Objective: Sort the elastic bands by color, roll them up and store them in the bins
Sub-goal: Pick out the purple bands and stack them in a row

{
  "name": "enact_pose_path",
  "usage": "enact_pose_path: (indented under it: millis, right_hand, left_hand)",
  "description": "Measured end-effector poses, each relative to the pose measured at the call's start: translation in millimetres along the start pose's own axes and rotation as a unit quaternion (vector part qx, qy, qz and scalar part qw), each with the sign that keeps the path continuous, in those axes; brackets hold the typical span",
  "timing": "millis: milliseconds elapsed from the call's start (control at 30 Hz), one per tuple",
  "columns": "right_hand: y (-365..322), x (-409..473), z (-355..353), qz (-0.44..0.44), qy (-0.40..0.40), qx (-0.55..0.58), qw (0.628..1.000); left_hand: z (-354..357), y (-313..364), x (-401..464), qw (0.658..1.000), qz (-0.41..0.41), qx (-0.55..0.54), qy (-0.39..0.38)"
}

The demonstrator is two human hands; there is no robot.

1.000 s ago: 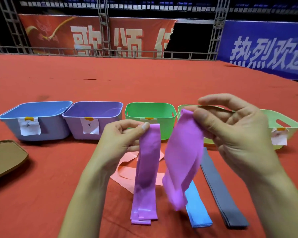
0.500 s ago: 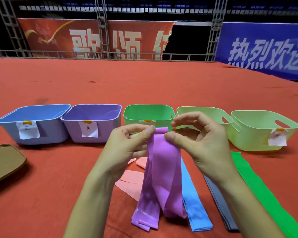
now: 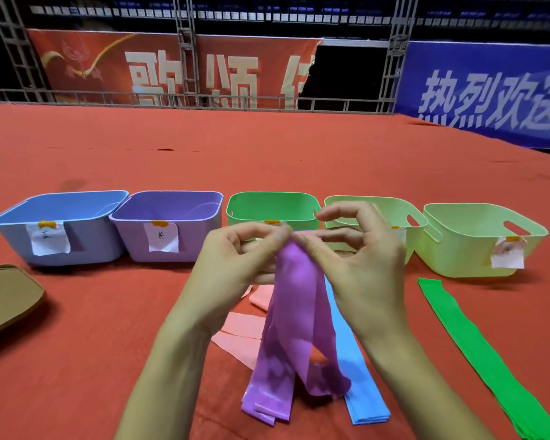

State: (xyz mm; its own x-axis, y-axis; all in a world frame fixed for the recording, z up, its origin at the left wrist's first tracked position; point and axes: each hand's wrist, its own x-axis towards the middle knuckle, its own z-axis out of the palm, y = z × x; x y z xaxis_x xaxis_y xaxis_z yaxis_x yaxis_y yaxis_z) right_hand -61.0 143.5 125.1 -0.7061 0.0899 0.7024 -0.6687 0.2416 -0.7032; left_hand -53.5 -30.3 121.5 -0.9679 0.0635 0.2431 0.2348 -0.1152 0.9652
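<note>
My left hand [image 3: 235,265] and my right hand [image 3: 359,268] pinch the top ends of the purple elastic bands [image 3: 286,338] together in front of me. The purple bands hang down, their lower ends lying on the red cloth. Under them lie pink bands [image 3: 242,338] to the left and blue bands [image 3: 359,376] to the right. A green band [image 3: 477,347] stretches along the cloth at the right. Five bins stand in a row behind: blue [image 3: 86,230], purple [image 3: 200,236], green [image 3: 245,214], and two pale green ones [image 3: 340,204] [image 3: 458,258].
A brown lid [image 3: 7,303] lies at the left edge. Paper labels are taped on the bins' fronts. Red cloth [image 3: 267,154] stretches far behind the bins to a metal railing and banners.
My right hand has come left and lower, bringing its purple band against the one in my left hand; both top ends now meet between my fingertips. The green band came into view.
</note>
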Motion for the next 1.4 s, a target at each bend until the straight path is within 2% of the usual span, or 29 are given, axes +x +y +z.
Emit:
enact_pose_path:
  millis: [133, 200, 233, 333, 400, 500, 567, 800, 900, 1000, 1067, 1200, 1267, 1400]
  right_hand:
    - [-1.4, -2.7, 3.4, -0.053, 0.024, -0.116, 0.992]
    - [4.7, -8.0, 2.2, -0.047, 0.025, -0.155, 0.986]
    - [9.2, -14.2, 1.7, -0.023, 0.016, -0.137, 0.990]
    - [21.1, -44.7, 4.1, 0.102, -0.043, -0.031, 0.993]
    - [33.3, -66.8, 6.6, 0.153, -0.097, -0.011, 0.983]
    - [51.9, -86.6, 11.1, 0.202, -0.211, -0.035, 0.956]
    - [62.3, -95.1, 12.5, 0.221, -0.259, -0.079, 0.937]
    - [75.1, -101.4, 2.8, 0.192, -0.235, -0.139, 0.943]
    - [69.0, -99.0, -4.5, 0.217, -0.269, -0.049, 0.937]
    - [59.5, -103.2, 0.9, 0.298, -0.329, 0.083, 0.892]
    - [65.0, -112.0, 8.0, 0.284, -0.326, 0.051, 0.900]
    - [72.5, -119.3, 11.5, 0.158, -0.312, -0.146, 0.925]
    - [73.5, -118.4, 10.1, 0.145, -0.289, -0.162, 0.932]
    - [71.3, -118.4, 14.8, 0.156, -0.247, -0.100, 0.951]
  left_hand:
    - [-0.3, -1.7, 0.8, 0.997, 0.042, 0.029, 0.060]
    - [-3.8, -1.2, 2.0, 0.993, 0.054, 0.031, 0.101]
    - [-6.8, -1.0, 2.9, 0.991, 0.057, 0.028, 0.122]
    - [-15.5, -2.0, 5.6, 0.984, 0.061, 0.016, 0.168]
    - [-18.2, -2.8, 6.6, 0.981, 0.063, 0.014, 0.181]
    - [-22.3, -3.9, 8.0, 0.977, 0.062, 0.013, 0.202]
    - [-26.2, -4.2, 8.6, 0.974, 0.062, 0.008, 0.218]
    - [-38.0, -4.1, 9.6, 0.963, 0.071, -0.001, 0.260]
    - [-42.7, -4.5, 10.3, 0.957, 0.073, -0.007, 0.282]
    - [-43.6, -3.8, 9.0, 0.955, 0.075, -0.001, 0.287]
    - [-43.2, -3.2, 8.4, 0.955, 0.077, 0.000, 0.285]
    - [-41.7, -2.5, 8.1, 0.956, 0.082, 0.002, 0.280]
    - [-38.1, -2.3, 8.4, 0.958, 0.081, 0.000, 0.274]
    - [-28.9, -3.3, 9.5, 0.961, 0.083, 0.013, 0.265]
